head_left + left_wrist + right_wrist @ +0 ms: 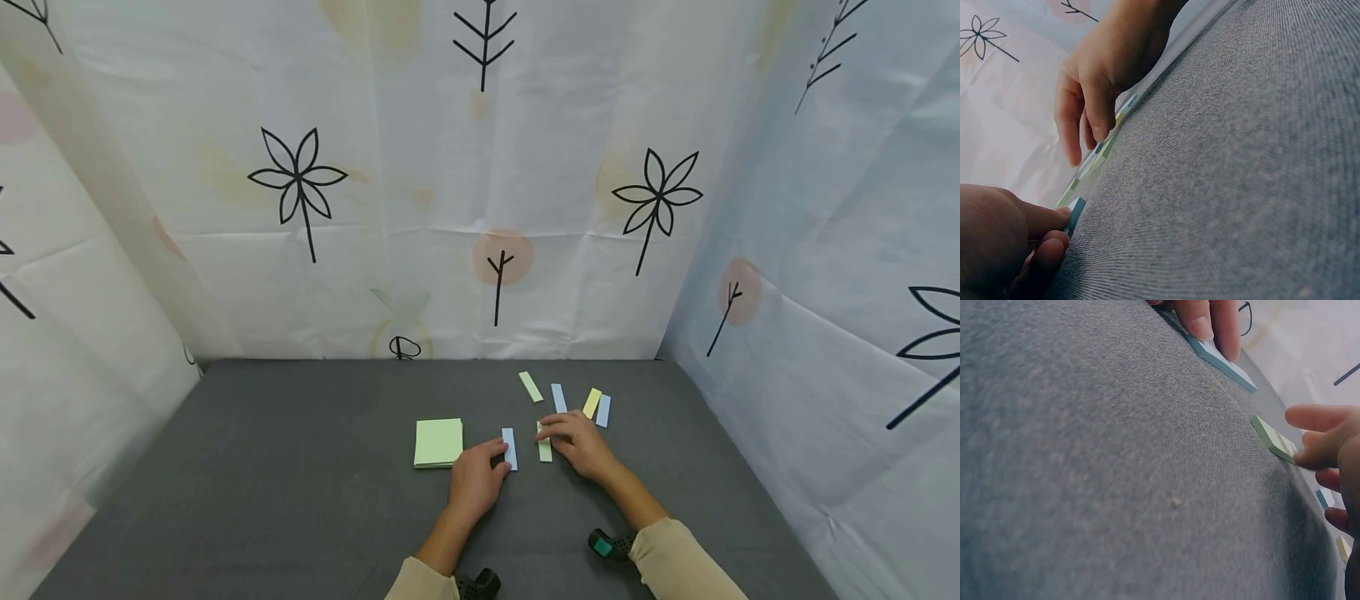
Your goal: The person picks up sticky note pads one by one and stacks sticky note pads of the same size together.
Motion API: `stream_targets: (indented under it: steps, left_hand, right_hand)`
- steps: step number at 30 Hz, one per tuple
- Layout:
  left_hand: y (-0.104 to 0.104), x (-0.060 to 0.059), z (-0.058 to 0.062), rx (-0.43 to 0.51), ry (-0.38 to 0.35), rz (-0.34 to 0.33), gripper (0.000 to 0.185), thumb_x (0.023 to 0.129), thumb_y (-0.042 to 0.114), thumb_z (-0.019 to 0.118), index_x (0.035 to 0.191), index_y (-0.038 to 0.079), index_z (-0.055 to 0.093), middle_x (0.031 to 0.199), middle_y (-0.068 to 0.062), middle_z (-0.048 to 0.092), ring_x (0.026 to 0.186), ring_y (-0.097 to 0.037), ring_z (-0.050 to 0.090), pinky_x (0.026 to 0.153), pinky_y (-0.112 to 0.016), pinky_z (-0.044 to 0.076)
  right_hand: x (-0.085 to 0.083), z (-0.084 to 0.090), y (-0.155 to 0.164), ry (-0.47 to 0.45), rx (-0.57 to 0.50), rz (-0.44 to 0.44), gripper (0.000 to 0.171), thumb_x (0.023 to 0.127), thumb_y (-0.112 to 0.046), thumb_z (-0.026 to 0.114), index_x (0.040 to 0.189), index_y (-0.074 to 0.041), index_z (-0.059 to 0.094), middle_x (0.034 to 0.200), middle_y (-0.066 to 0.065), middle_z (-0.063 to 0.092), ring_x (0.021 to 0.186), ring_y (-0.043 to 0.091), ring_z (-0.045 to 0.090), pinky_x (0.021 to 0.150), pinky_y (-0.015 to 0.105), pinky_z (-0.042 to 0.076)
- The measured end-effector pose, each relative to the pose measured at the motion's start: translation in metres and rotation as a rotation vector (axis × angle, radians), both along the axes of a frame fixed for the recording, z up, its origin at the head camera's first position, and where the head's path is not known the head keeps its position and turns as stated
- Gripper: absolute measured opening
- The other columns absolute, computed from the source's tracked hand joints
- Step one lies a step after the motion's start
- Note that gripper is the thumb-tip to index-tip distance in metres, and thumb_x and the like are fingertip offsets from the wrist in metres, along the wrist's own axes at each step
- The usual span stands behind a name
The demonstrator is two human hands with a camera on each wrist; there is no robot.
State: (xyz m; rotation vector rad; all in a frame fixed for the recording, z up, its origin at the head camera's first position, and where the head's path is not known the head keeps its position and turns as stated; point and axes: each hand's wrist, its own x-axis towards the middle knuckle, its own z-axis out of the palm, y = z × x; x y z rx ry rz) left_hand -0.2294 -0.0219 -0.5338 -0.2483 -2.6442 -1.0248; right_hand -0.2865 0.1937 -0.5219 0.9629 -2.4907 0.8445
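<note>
Early days, I'd guess: left hand's [476, 482] fingers pinch a blue strip [510, 454] toward the table's [300, 508] far edge, right hand's [579, 440] loosely parted over a green strip [545, 452]; four loose strips [531, 387] toward the far right corner look unsorted.

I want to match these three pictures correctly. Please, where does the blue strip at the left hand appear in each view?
Head: the blue strip lies right of centre, below mid-height.
Left wrist: the blue strip is at the lower left.
Right wrist: the blue strip is near the top, right of centre.
Shared landmark: the left hand, at the strip in every view.
</note>
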Motion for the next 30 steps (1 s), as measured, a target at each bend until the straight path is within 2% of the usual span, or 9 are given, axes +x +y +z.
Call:
stream_targets:
  steps: [4, 10, 15, 24, 30]
  left_hand:
    - [0.0, 0.0, 0.0, 0.004, -0.007, 0.001, 0.029, 0.083, 0.012, 0.076, 0.111, 0.008, 0.075, 0.117, -0.004, 0.069, 0.111, -0.026, 0.063, 0.091, -0.045, 0.049]
    - [-0.001, 0.0, 0.0, 0.0, -0.009, 0.005, 0.029, 0.083, 0.012, 0.076, 0.111, 0.009, 0.075, 0.117, -0.003, 0.069, 0.111, -0.025, 0.063, 0.091, -0.044, 0.049]
    - [-0.001, 0.0, 0.0, 0.008, -0.013, -0.001, 0.029, 0.082, 0.012, 0.076, 0.111, 0.008, 0.075, 0.117, -0.004, 0.069, 0.111, -0.026, 0.063, 0.091, -0.045, 0.049]
    - [-0.001, 0.0, 0.0, 0.022, -0.001, -0.003, 0.029, 0.083, 0.012, 0.076, 0.111, 0.008, 0.074, 0.117, -0.004, 0.069, 0.111, -0.026, 0.063, 0.091, -0.045, 0.049]
    - [0.0, 0.001, 0.0, 0.019, 0.014, 0.005, 0.029, 0.082, 0.011, 0.077, 0.11, 0.008, 0.075, 0.116, -0.004, 0.069, 0.11, -0.026, 0.064, 0.09, -0.045, 0.049]
  right_hand:
    - [0.006, 0.001, 0.003, -0.033, 0.005, -0.011, 0.022, 0.079, -0.002, 0.075, 0.101, -0.008, 0.076, 0.115, 0.013, 0.067, 0.102, 0.032, 0.056, 0.086, 0.054, 0.042]
    - [0.01, -0.001, 0.005, -0.029, 0.092, -0.031, 0.03, 0.079, -0.021, 0.081, 0.105, -0.009, 0.074, 0.117, 0.01, 0.066, 0.108, 0.031, 0.055, 0.092, 0.058, 0.039]
    - [0.012, -0.003, 0.006, 0.054, 0.103, -0.011, 0.029, 0.075, -0.022, 0.084, 0.1, -0.011, 0.074, 0.115, 0.01, 0.067, 0.106, 0.031, 0.056, 0.09, 0.059, 0.04]
    - [0.012, -0.005, 0.006, 0.296, 0.168, 0.051, 0.019, 0.073, -0.02, 0.084, 0.088, -0.014, 0.075, 0.097, 0.001, 0.07, 0.094, 0.021, 0.06, 0.081, 0.049, 0.045]
    - [0.011, -0.006, 0.004, 0.339, 0.144, 0.077, 0.014, 0.074, -0.016, 0.083, 0.085, -0.014, 0.074, 0.093, -0.001, 0.069, 0.089, 0.018, 0.06, 0.075, 0.044, 0.045]
